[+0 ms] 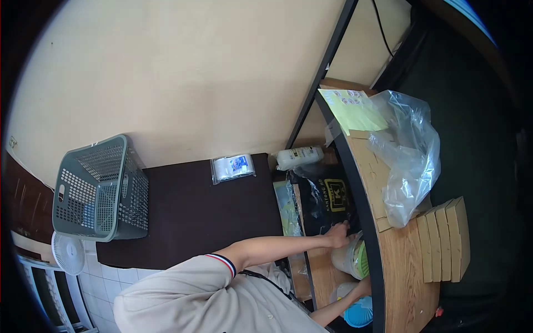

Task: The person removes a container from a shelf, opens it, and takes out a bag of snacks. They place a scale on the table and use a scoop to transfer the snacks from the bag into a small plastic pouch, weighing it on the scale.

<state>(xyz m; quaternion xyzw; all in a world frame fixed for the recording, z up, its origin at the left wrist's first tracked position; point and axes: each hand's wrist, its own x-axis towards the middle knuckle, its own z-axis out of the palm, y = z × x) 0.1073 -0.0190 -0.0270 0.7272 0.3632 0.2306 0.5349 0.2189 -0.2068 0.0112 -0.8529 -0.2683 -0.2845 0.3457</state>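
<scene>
Under the wooden top, a clear tub with a green lid lies between my two hands. My left hand touches its upper side in the view, fingers bent around it, beside a black plastic bag with yellow print. My right hand is at the tub's lower side, its fingers largely hidden by the tub and the dark shelf edge. Just below that hand is another container with a blue lid.
A grey-green basket and a clear packet rest on the dark table. Flat cardboard, a clear plastic bag and several cardboard boxes lie on the wooden top. A white fan stands lower left.
</scene>
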